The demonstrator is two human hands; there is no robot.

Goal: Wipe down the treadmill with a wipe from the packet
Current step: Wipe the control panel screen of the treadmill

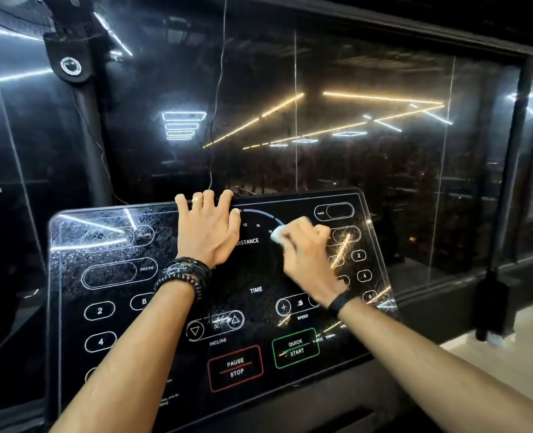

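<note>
The treadmill's black glossy console panel fills the lower middle, tilted toward me, with white button outlines and smears on its left half. My left hand lies flat on the upper middle of the panel, its fingertips hooked over the top edge. My right hand grips a bunched white wipe and presses it on the panel just right of the DISTANCE label. The wipe packet is not in view.
A dark glass wall with reflected ceiling lights stands right behind the console. A black post rises at the right, with a pale floor below it. PAUSE STOP and QUICK START buttons sit near the panel's lower edge.
</note>
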